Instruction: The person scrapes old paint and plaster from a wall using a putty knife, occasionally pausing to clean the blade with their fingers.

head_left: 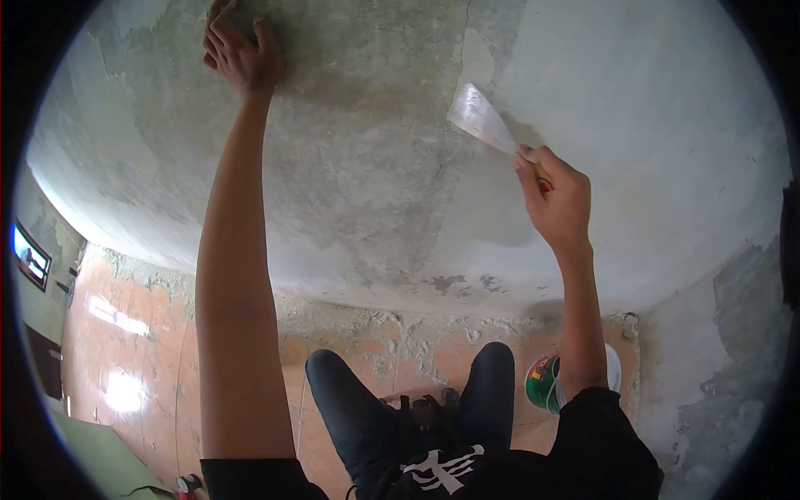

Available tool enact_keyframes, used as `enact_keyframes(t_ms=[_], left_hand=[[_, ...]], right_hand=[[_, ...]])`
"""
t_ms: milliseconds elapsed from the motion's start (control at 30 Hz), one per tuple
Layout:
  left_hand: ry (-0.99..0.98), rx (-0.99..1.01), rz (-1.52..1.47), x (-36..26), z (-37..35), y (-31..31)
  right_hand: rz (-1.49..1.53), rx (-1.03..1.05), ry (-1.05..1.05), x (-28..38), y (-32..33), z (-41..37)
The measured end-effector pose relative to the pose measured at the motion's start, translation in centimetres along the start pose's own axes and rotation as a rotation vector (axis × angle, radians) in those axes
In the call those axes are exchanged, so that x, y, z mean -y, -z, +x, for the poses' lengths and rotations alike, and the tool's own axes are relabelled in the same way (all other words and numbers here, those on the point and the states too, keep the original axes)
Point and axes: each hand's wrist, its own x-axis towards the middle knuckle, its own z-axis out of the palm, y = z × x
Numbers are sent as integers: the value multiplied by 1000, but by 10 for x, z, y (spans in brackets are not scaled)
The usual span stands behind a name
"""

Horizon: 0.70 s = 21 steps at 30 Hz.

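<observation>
My right hand [560, 193] is closed around the handle of a putty knife [482, 118]. The knife's wide metal blade points up and left, lying at or very near the grey wall [358, 150], beside a thin vertical crack and a pale patch. At the upper left, my left hand [240, 57] rests against the wall, its thumb apart from the bent fingers. The tips of those fingers reach the top edge of the view and are partly in shadow. I make out nothing held in them.
A green and white bucket [543, 385] stands on the floor by my right knee, partly behind my forearm. Crumbled plaster [392, 333] lies along the wall's foot on orange tiles [158, 358]. A peeling side wall [725, 375] rises at right.
</observation>
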Motion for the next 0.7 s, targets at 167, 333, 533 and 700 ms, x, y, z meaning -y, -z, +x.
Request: enact_keyframes(t_ms=[167, 333, 533, 700], left_hand=[[-6, -20, 23, 9, 1, -2], [21, 2, -12, -1, 2, 4], [5, -17, 14, 0, 2, 0], [3, 4, 6, -1, -1, 1]], right_hand=[[-37, -19, 79, -15, 22, 7], [-170, 87, 147, 1, 35, 42], [-186, 91, 231, 7, 55, 58], [-272, 173, 109, 16, 53, 70]])
